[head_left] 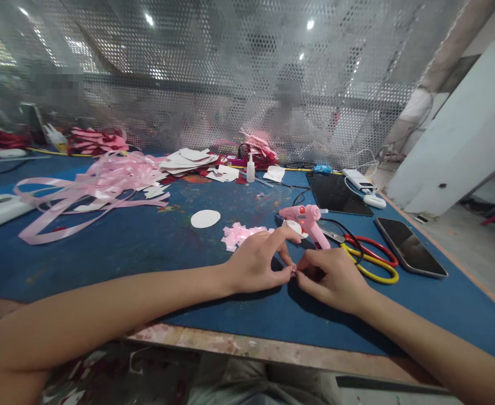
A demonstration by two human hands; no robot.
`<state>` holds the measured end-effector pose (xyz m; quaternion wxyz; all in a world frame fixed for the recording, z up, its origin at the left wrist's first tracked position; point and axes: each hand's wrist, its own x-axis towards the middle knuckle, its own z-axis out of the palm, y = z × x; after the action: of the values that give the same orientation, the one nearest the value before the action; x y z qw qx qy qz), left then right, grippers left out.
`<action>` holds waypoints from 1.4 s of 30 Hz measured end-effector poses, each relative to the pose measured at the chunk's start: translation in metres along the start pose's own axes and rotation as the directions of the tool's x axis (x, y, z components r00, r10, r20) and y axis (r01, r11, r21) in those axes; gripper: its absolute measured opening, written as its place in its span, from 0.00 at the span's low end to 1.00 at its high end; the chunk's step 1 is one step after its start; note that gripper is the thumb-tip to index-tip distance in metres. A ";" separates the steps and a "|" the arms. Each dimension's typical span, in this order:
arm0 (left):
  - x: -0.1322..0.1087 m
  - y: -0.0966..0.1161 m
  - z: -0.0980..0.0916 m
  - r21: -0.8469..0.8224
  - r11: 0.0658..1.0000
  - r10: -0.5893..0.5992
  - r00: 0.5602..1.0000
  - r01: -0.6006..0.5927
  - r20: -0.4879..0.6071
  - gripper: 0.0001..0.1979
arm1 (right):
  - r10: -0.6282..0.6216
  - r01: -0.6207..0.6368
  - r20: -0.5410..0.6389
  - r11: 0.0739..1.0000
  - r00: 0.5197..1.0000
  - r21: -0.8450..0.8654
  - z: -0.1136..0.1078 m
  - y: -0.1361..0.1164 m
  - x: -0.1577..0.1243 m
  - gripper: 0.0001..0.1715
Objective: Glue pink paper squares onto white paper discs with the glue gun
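Note:
My left hand (259,263) and my right hand (332,277) meet low on the blue table mat (146,242), fingertips pinched together on a tiny pink ribbon piece (293,272). Both hands have their fingers curled closed around it. Just behind my left hand lies a small heap of pink ribbon bits (241,233). A pink glue gun (307,218) stands right behind my hands, its nozzle over a small white disc (293,227).
Scissors with red and yellow handles (369,256) lie right of my hands, then a phone (410,246) and a tablet (336,194). A white paper circle (205,218), long pink ribbon loops (91,188), a glue bottle (251,169) and paper scraps lie farther back. A perforated screen stands behind; a person sits beyond it.

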<state>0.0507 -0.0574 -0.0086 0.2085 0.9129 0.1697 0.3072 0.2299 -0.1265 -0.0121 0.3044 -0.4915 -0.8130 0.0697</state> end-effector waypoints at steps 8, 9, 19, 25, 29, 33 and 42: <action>-0.002 -0.001 0.000 0.174 0.967 0.193 0.981 -0.187 -0.015 0.18 | 0.010 -0.006 0.069 0.999 0.998 -0.052 0.000 -0.001 -0.001 0.05; -0.002 0.000 0.000 0.207 0.956 0.211 0.977 -0.207 0.000 0.17 | 0.006 -0.001 0.072 0.998 0.997 -0.061 0.000 -0.001 -0.001 0.05; -0.002 0.005 0.005 0.461 0.785 0.401 0.907 -0.414 0.132 0.06 | -0.109 0.111 0.018 0.987 0.994 -0.118 0.005 -0.004 -0.002 0.06; -0.002 0.010 0.003 0.514 0.704 0.481 0.861 -0.490 0.161 0.10 | -0.138 0.134 -0.010 0.976 0.990 -0.170 0.008 -0.003 -0.004 0.12; -0.002 0.007 0.002 0.452 0.756 0.467 0.874 -0.473 0.132 0.09 | -0.153 0.146 -0.031 0.977 0.988 -0.158 0.008 -0.001 -0.003 0.13; 0.000 0.004 0.002 0.031 0.992 0.125 0.990 -0.124 -0.069 0.12 | -0.023 0.013 -0.128 0.997 0.991 -0.082 -0.001 0.001 0.001 0.09; 0.005 0.004 0.000 -0.275 0.946 -0.149 0.984 0.169 0.094 0.13 | 0.166 -0.200 -0.196 0.966 0.967 -0.165 -0.007 0.009 0.005 0.19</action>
<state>0.0550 -0.0582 -0.0040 0.3666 0.8677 0.1895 0.2772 0.2386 -0.1192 -0.0082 0.3223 -0.5949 -0.7360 -0.0223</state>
